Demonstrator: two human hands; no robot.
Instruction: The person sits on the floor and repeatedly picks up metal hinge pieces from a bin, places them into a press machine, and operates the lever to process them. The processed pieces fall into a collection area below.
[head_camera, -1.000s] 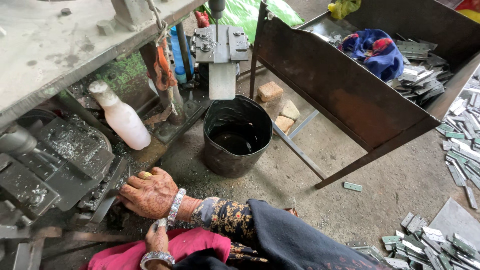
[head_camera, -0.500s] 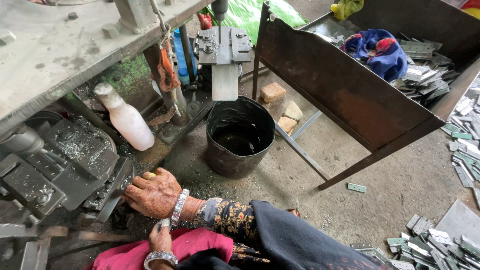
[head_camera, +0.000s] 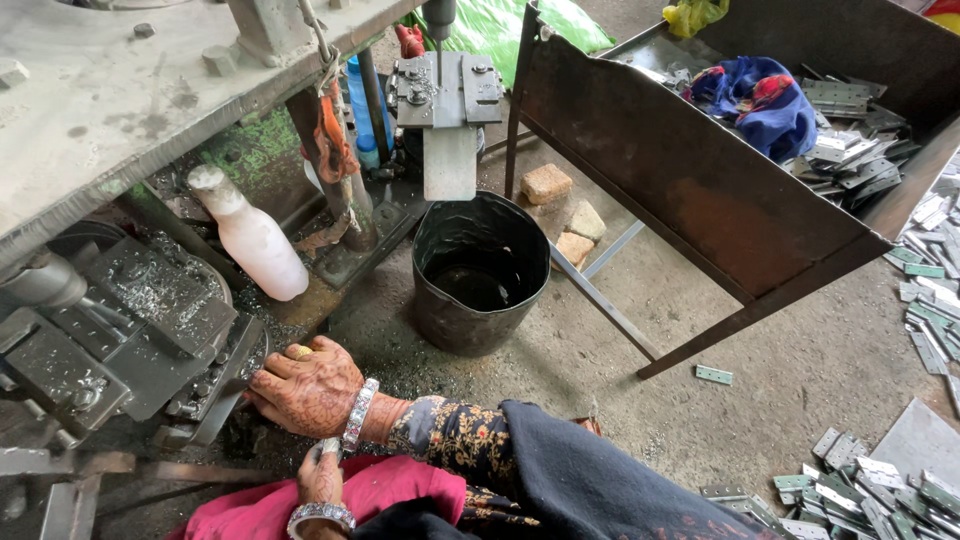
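Note:
My right hand (head_camera: 308, 388), patterned with henna and wearing a ring and a beaded bracelet, reaches left across my body. Its fingertips rest against the edge of a dark metal block (head_camera: 205, 395) low on the greasy press machine (head_camera: 120, 330). What the fingertips grip is hidden. My left hand (head_camera: 320, 478), with a bracelet of its own, lies on the pink cloth (head_camera: 400, 490) over my lap, just under my right wrist. Its fingers point up toward the right bracelet and seem to hold nothing.
A white plastic bottle (head_camera: 255, 240) leans beside the machine. A black bucket (head_camera: 478, 270) of dark liquid stands under a hanging metal tool (head_camera: 445, 110). A rusty metal bin (head_camera: 700, 190) holds hinges and a blue cloth (head_camera: 765, 105). Several hinges (head_camera: 870, 485) litter the floor at the right.
Both hands stay almost where they were. Only the view has shifted slightly.

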